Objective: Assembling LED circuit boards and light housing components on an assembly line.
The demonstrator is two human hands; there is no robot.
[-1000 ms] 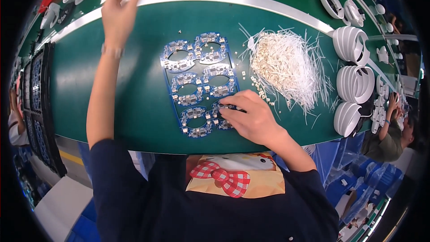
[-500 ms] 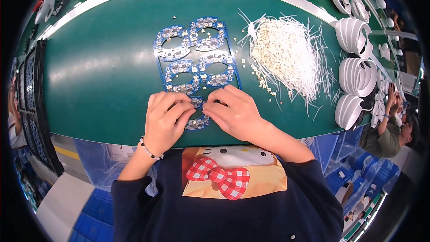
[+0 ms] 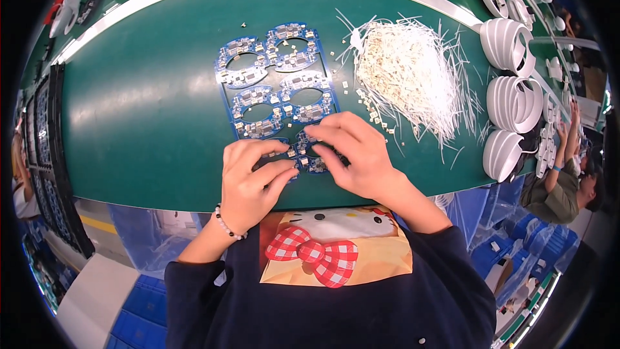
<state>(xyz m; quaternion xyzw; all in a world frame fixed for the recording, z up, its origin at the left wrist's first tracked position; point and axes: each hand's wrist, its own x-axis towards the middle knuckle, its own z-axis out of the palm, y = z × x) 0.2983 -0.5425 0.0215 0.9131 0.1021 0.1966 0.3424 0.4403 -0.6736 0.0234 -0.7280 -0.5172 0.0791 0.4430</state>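
A blue circuit board panel [image 3: 227, 102], made of several joined rings with small chips and cream connectors, lies on the green table in front of me. Over the near left ring bends my left hand [image 3: 252, 171], its thumb and index finger close together at the board. Whatever is between those fingertips is too small to make out. My right hand [image 3: 355, 155] is over the near right ring [image 3: 316, 163]; its thumb and fingers are apart, with nothing visible between them. Both hands hide parts of the nearest row.
Right of the panel lies a heap of white wires with cream connectors [image 3: 407, 71], with loose connectors [image 3: 373, 113] scattered beside it. White ribbed ring-shaped housings [image 3: 507, 103] line the table's right side. A black rack of boards [image 3: 58, 168] is at the left. Another person [image 3: 558, 184] sits at far right.
My right hand has shifted right and its pinched fingers have spread, uncovering part of the near right ring. My left hand has moved right over the near left ring.
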